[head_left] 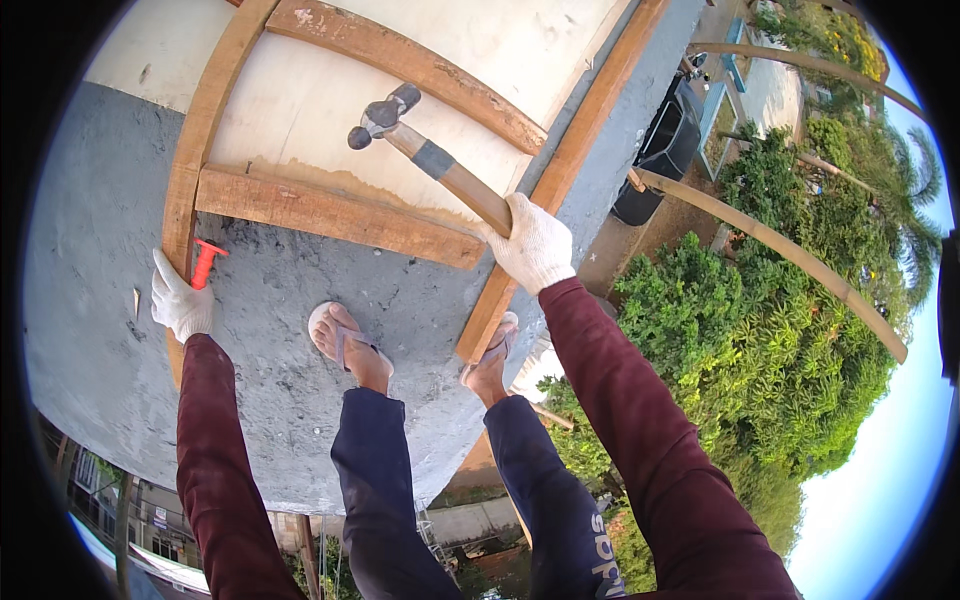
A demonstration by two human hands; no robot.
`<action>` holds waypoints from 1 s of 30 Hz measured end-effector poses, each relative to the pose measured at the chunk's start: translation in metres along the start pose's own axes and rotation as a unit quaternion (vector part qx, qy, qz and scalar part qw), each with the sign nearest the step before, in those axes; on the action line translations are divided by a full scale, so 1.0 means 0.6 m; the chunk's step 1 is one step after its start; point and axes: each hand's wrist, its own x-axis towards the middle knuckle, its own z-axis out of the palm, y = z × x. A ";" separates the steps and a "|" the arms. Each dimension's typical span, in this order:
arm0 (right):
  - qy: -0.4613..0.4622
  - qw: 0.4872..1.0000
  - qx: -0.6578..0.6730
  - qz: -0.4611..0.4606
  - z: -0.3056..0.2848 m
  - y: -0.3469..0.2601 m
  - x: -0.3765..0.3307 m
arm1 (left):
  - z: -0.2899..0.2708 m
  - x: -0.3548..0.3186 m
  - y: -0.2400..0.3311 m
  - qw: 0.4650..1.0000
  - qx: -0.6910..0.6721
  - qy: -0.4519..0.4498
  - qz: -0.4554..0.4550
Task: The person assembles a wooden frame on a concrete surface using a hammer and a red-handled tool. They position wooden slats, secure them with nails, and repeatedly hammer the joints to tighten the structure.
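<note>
My right hand (533, 243), in a white knit glove, is closed around the wooden handle of a ball-peen hammer (465, 180). The hammer's metal head points up and left, over a pale panel between timbers. My left hand (183, 303), also gloved, is at the left wooden beam (188, 185), its fingers over the beam's outer side. A red-gripped chisel (204, 265) with a round hand guard rises from this hand beside the beam. The chisel's lower end is hidden by the glove, so the exact hold is hard to see.
Wooden crosspieces (340, 215) join the frame, and a long timber (600, 95) runs along the right. My sandalled feet (345, 340) stand on the rough grey slab (270, 400). Past its right edge, lower down, are a dark vehicle (672, 140), bamboo poles (780, 225) and trees (740, 340).
</note>
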 end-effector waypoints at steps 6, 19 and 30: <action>0.079 0.988 0.132 -0.024 0.157 -0.043 -0.004 | -0.020 0.002 0.018 0.999 0.023 0.032 0.022; -0.007 0.823 0.407 0.396 0.348 0.138 -0.204 | -0.023 0.006 0.004 0.999 0.006 0.026 0.018; -0.024 0.821 0.455 0.345 -0.019 0.180 -0.430 | -0.137 -0.006 0.082 0.964 0.120 -0.203 -0.122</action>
